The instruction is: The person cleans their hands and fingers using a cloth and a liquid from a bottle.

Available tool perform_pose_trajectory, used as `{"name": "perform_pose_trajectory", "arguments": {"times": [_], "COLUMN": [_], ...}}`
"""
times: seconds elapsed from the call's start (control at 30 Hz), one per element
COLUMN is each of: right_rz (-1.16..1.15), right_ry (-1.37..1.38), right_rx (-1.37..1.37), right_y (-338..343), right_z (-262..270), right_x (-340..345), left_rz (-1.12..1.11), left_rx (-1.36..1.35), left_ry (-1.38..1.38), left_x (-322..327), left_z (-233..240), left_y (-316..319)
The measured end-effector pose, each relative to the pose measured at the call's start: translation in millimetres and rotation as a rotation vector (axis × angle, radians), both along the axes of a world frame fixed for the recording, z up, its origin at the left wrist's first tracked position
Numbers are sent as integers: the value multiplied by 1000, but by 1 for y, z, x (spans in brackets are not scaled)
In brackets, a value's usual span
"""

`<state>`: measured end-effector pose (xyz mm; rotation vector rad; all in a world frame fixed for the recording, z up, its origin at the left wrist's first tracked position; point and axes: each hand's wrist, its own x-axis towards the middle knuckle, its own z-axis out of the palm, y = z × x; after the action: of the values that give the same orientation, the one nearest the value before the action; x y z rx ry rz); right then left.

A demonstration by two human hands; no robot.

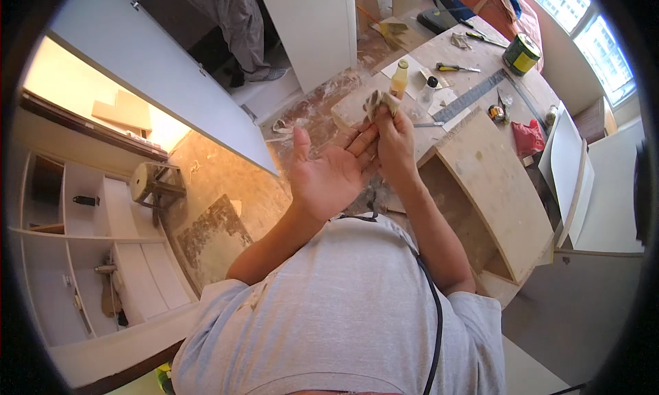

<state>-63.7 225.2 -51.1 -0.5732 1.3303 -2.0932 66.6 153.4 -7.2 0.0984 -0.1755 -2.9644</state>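
My right hand (397, 145) is closed on a crumpled, stained cloth (382, 104), held at the fingertips of my left hand. The left hand (332, 173) is turned palm up, thumb apart, its fingertips meeting the right hand just below the cloth. Whether the left fingers also hold the cloth I cannot tell. Right behind the cloth, on the worktable (484, 40), stand a glass bottle with yellowish liquid (399, 80) and a small clear bottle with a black cap (428, 90). A metal framing square (471, 99) lies to their right.
A wooden box (494, 189) sits by my right arm. On the table are a utility knife (457, 67), a tin can (521, 54), a tape measure (496, 113) and a red packet (527, 137). A white door panel (170, 76), a stool (157, 184) and a person's legs (247, 29) are beyond.
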Motion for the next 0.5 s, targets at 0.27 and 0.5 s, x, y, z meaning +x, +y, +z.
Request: {"name": "perform_pose_trajectory", "arguments": {"times": [0.27, 0.5], "right_rz": [20, -44], "right_ry": [-494, 145], "right_rx": [-313, -22], "right_y": [18, 7], "right_z": [18, -20], "right_x": [-22, 9], "left_rz": [18, 1], "left_rx": [-11, 92], "left_ry": [32, 40], "left_x": [7, -1], "left_z": [-5, -9], "left_y": [-13, 0]}}
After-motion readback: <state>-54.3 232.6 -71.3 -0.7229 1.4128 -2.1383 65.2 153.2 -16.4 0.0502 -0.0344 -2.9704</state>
